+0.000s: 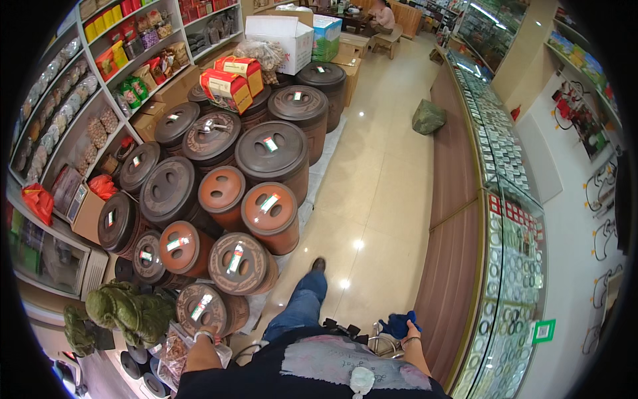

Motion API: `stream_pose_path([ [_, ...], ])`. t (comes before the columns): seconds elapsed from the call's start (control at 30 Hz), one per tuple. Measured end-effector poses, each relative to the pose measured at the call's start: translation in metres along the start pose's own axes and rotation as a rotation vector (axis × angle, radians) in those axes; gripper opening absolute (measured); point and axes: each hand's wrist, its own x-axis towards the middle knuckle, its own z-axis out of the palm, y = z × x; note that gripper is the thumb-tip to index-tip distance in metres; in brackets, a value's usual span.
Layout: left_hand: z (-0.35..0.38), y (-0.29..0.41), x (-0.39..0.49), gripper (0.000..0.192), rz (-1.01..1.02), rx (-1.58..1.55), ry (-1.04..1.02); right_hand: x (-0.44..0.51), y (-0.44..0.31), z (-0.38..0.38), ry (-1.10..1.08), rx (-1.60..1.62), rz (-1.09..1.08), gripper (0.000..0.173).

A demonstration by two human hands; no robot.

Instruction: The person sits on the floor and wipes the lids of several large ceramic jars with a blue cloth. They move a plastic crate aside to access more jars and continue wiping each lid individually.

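My right hand is closed on a bunched dark blue cloth, at hip height beside the wooden counter front. My left hand, with a band at its wrist, overlaps the near edge of a brown lidded jar. Whether it touches the lid, and how its fingers are set, I cannot tell. Under my left forearm lies a clear plastic bag of dried brown goods. Left of that jar stands a green carved stone figure. My jeans-clad leg is stepped forward on the tiles.
Several dark and orange lidded jars crowd the left side, two red gift boxes on top. Packed shelves line the wall. A glass display counter runs along the right, a rock at its foot. A person sits far ahead.
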Motion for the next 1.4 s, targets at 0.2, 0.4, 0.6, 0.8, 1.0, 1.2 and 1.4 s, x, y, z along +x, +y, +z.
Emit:
stream_pose_path([
  [0.2, 0.118, 0.263, -0.070, 0.037, 0.248, 0.497, 0.024, 0.107, -0.065, 0.043, 0.107, 0.009, 0.075, 0.045],
  [0.4, 0.309, 0.561, -0.112, 0.034, 0.845, 0.124, -0.054, 0.131, -0.170, 0.129, 0.189, -0.082, 0.204, 0.042],
  [0.6, 0.494, 0.758, -0.267, 0.034, 1.172, 0.219, -0.319, 0.185, -0.297, 0.237, 0.110, -0.156, 0.193, 0.040],
  [0.8, 0.567, 0.758, -0.191, 0.038, 0.739, 0.338, -0.165, 0.314, -0.422, 0.350, 0.024, -0.265, 0.252, 0.032],
  [1.0, 0.566, 0.761, -0.252, 0.042, 0.411, 0.079, -0.163, 0.359, -0.593, 0.452, -0.139, -0.642, 0.080, 0.032],
  [1.2, 0.542, 0.716, -0.242, 0.042, 0.386, -0.027, 0.032, 0.358, -0.626, 0.601, -0.480, -0.818, -0.170, 0.022],
  [1.4, 0.527, 0.689, -0.243, 0.035, 0.263, -0.470, 0.084, 0.202, -0.581, 0.724, -0.896, -1.069, -0.480, 0.044],
])
